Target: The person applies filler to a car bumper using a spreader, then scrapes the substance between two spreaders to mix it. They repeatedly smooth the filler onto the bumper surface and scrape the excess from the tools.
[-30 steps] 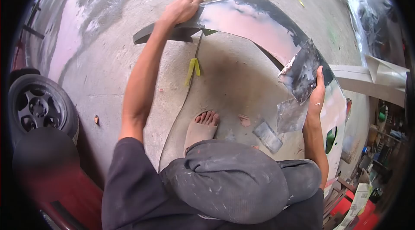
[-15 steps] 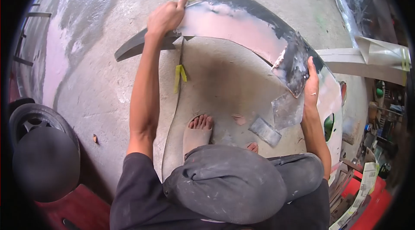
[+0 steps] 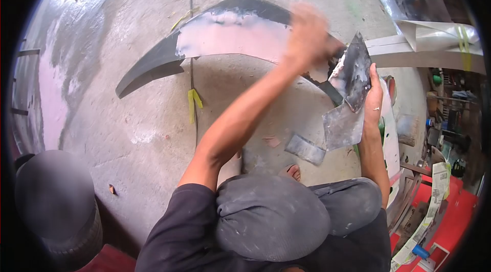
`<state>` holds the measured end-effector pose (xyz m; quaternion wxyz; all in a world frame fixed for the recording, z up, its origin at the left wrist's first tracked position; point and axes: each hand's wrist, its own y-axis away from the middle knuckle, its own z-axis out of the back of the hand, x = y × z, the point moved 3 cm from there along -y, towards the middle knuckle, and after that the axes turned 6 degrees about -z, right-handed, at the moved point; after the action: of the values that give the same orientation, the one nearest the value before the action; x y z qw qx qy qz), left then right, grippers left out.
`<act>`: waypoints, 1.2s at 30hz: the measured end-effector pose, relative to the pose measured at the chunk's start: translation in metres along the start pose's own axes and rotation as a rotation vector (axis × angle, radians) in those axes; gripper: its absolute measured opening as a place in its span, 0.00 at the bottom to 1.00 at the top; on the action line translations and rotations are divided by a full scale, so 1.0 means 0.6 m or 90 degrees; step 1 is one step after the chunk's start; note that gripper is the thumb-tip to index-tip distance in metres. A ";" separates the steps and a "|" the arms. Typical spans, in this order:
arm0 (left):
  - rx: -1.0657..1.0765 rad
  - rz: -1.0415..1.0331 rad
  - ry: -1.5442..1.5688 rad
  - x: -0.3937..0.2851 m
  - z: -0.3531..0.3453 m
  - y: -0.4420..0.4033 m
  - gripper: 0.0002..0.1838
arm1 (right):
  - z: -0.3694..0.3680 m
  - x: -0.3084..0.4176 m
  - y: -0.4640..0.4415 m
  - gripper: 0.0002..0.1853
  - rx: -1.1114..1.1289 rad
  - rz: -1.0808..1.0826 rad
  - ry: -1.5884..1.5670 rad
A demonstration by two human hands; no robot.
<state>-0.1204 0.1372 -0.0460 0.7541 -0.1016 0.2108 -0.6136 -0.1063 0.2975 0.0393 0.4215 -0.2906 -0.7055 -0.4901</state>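
Note:
A curved dark car body panel (image 3: 148, 64) stands in front of me, with a broad patch of pink filler (image 3: 230, 36) on its face. Over the right part of the patch is my left hand (image 3: 307, 36), smeared by motion; its fingers cannot be made out. My right hand (image 3: 374, 93) is closed on a dark filler-smeared plate (image 3: 355, 75) with whitish paste along its left edge. A grey rectangular plate (image 3: 343, 128) juts out below it, close to the same hand.
A flat grey block (image 3: 305, 149) lies on the concrete floor by my foot (image 3: 291, 171). A cable with yellow tape (image 3: 193, 103) runs under the panel. To the left is a tyre (image 3: 76, 236). Tools and red parts (image 3: 455, 221) crowd the right side.
My left hand has gone from the panel's left part to the right across the pink patch. My right hand still holds the dark plate, now turned more upright. The view has shifted.

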 end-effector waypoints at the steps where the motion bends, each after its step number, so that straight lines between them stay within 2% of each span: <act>1: -0.012 -0.152 -0.137 -0.067 -0.022 0.020 0.39 | 0.000 0.010 0.004 0.28 -0.014 0.028 0.011; 3: 0.008 -0.293 0.288 -0.128 -0.006 0.062 0.41 | 0.015 0.030 0.013 0.26 -0.024 0.021 0.002; 4: 0.019 -0.327 0.178 -0.114 0.002 0.088 0.43 | 0.019 0.041 0.031 0.25 -0.005 0.017 -0.019; 5: -0.014 -0.323 0.173 -0.076 -0.002 0.104 0.42 | 0.029 0.045 0.042 0.24 0.010 0.013 -0.042; 6: 0.022 -0.272 0.231 -0.010 0.034 0.118 0.38 | 0.080 0.048 0.032 0.23 -0.097 0.085 0.013; 7: 0.078 -0.198 0.256 0.064 0.060 0.148 0.33 | 0.116 0.054 0.040 0.24 -0.134 0.098 0.024; 8: 0.029 -0.151 0.077 0.151 0.067 0.178 0.33 | 0.152 0.060 0.049 0.24 -0.170 0.111 0.036; 9: 0.045 -0.094 -0.103 0.231 0.085 0.206 0.32 | 0.176 0.067 0.064 0.27 -0.187 0.090 0.000; 10: 0.148 0.202 0.005 0.298 0.120 0.232 0.30 | 0.210 0.074 0.074 0.27 -0.234 0.090 0.011; 11: 0.142 0.421 0.124 0.388 0.105 0.263 0.29 | 0.242 0.079 0.087 0.28 -0.280 0.088 0.023; 14: -0.023 0.462 -0.279 0.402 0.067 0.271 0.26 | 0.288 0.098 0.100 0.27 -0.225 0.063 -0.021; 15: 0.046 0.160 -0.345 0.324 0.058 0.244 0.25 | 0.260 0.103 0.108 0.25 -0.235 0.067 -0.019; 18: -0.016 0.023 -0.108 0.008 0.056 0.140 0.36 | 0.157 0.113 0.125 0.22 -0.295 0.094 -0.016; 19: -0.055 -0.111 0.146 -0.083 0.033 0.139 0.43 | 0.137 0.117 0.126 0.23 -0.333 0.111 -0.016; 20: -0.010 -0.222 0.213 -0.179 0.040 0.146 0.41 | 0.139 0.115 0.122 0.22 -0.313 0.109 -0.024; 21: 0.160 -0.460 0.452 -0.268 0.012 0.180 0.36 | 0.137 0.118 0.122 0.22 -0.303 0.104 -0.019; 23: 0.251 -0.560 0.770 -0.294 0.101 0.209 0.29 | 0.137 0.120 0.126 0.22 -0.301 0.105 -0.017; 25: 0.309 -0.485 0.320 -0.227 0.098 0.196 0.29 | 0.144 0.124 0.138 0.22 -0.323 0.119 -0.025; 26: 0.180 -0.267 0.473 -0.155 0.091 0.200 0.32 | 0.149 0.127 0.147 0.22 -0.337 0.124 -0.031; 27: 0.073 -0.237 0.339 -0.078 0.079 0.202 0.35 | 0.159 0.126 0.153 0.23 -0.314 0.108 -0.046; 29: 0.103 -0.161 0.049 0.067 0.103 0.239 0.32 | 0.184 0.126 0.164 0.23 -0.247 0.069 -0.083; 30: 0.082 -0.041 0.050 0.130 0.128 0.261 0.28 | 0.202 0.127 0.170 0.24 -0.205 0.051 -0.106; 31: 0.005 0.039 0.032 0.201 0.139 0.295 0.23 | 0.233 0.124 0.170 0.23 -0.136 0.043 -0.101; 32: -0.028 0.102 -0.086 0.268 0.151 0.324 0.21 | 0.273 0.115 0.161 0.23 -0.066 0.034 -0.094; 34: 0.164 0.479 -0.187 0.371 0.181 0.361 0.24 | 0.289 0.100 0.151 0.23 0.005 0.009 -0.085; 36: 0.025 0.368 -0.183 0.340 0.164 0.345 0.24 | 0.267 0.089 0.134 0.24 -0.005 0.010 -0.054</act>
<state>0.1379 -0.0239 -0.0830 0.9211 -0.1085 0.1100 -0.3574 -0.1149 0.4755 0.0961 0.3938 -0.3180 -0.7185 -0.4770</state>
